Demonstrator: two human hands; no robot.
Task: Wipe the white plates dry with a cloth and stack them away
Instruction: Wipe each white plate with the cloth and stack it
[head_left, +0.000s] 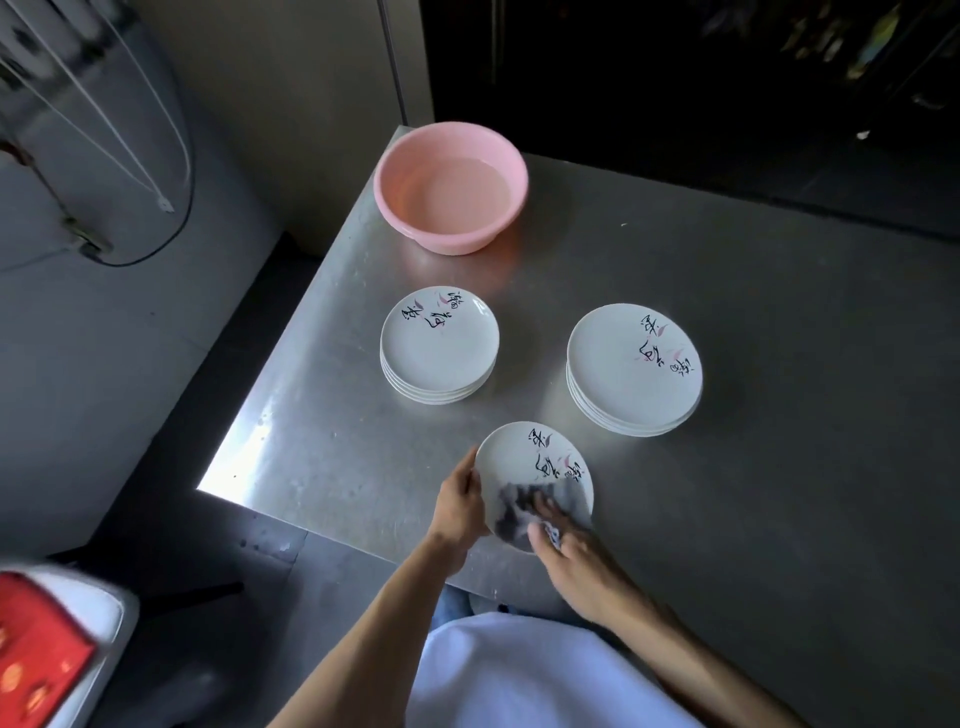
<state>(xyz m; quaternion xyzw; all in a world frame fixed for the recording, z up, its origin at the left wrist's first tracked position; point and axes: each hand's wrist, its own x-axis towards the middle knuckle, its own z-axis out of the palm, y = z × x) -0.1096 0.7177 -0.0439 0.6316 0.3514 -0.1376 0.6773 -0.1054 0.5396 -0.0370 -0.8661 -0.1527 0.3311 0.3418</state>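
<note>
Behind our plate (519, 457): left stack (439, 343), right stack (631, 364), pink basin (447, 244) w/ water. Our left hand (460, 506) grips plate rim; right hand (576, 561) on blurred cloth (511, 512), can't tell finger curl.

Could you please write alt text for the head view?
Left hand holds a white plate, right hand wipes it with a grey cloth; on the steel table beyond stand a plate stack at left, a second stack at right and a pink basin.

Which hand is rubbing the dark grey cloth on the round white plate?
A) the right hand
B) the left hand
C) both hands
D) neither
A: the right hand holds the dark grey cloth on the round white plate, while the left hand only grips that plate's rim.
</note>
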